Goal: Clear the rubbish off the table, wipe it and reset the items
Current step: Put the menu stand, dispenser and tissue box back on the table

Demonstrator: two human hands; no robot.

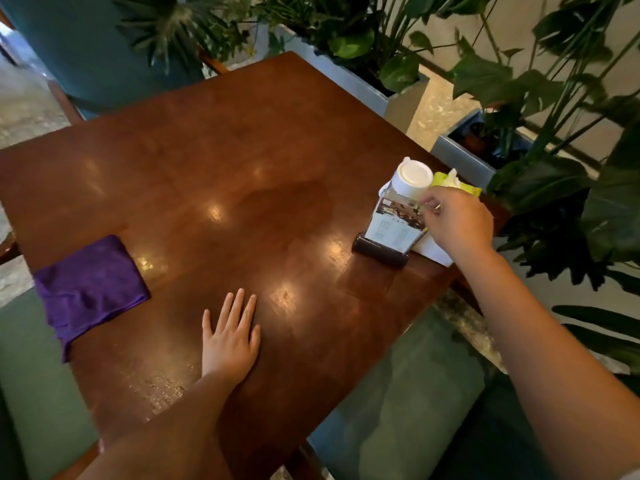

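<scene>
A square brown wooden table (221,140) fills the view. My left hand (230,336) lies flat on it near the front edge, fingers spread, holding nothing. My right hand (457,223) is at the right edge, fingers pinched on the upper edge of a clear menu card stand (391,223) with a dark base. Behind the stand are a white lidded container (414,176) and a yellow-green tissue pack (453,183). White paper (433,247) lies under my right hand. A folded purple cloth (88,289) rests at the table's left edge, partly overhanging.
Green cushioned seats (408,393) sit along the near side and at left. Grey planters (349,81) with large leafy plants (540,91) crowd the far and right edges of the table. A teal chair back (79,50) stands at the far left.
</scene>
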